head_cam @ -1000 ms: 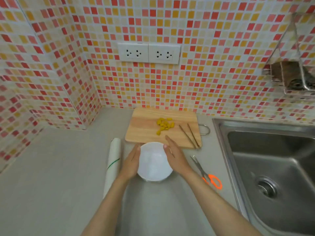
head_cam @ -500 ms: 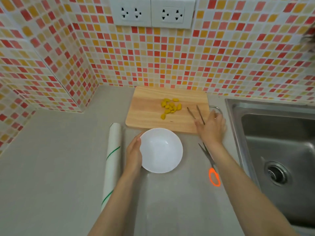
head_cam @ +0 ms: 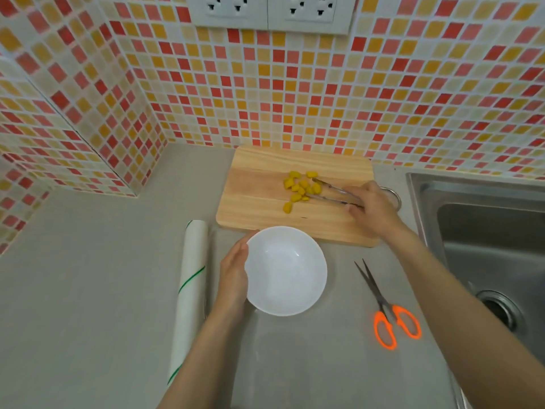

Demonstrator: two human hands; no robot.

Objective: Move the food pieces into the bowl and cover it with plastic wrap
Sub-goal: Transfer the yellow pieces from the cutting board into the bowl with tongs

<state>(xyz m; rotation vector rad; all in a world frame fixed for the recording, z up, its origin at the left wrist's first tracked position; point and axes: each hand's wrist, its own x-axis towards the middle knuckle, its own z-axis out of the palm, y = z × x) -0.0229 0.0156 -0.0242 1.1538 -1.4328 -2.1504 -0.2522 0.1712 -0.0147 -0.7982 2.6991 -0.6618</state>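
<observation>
Several yellow food pieces (head_cam: 300,188) lie in a loose heap on the wooden cutting board (head_cam: 253,202). My right hand (head_cam: 373,209) holds metal tongs (head_cam: 333,192) over the board, their tips spread around the right side of the heap. An empty white bowl (head_cam: 286,270) stands on the counter just in front of the board. My left hand (head_cam: 234,274) rests flat against the bowl's left rim. A roll of plastic wrap (head_cam: 188,293) lies lengthwise to the left of that hand.
Scissors with orange handles (head_cam: 386,311) lie on the grey counter to the right of the bowl. A steel sink (head_cam: 483,231) fills the right side. Mosaic-tiled walls close in the back and left; a metal ring (head_cam: 393,196) hangs off the board's right end.
My right hand left the bowl, went to the board's right end, picked up the tongs and brought their tips to the food. The left hand stayed at the bowl. The camera moved closer.
</observation>
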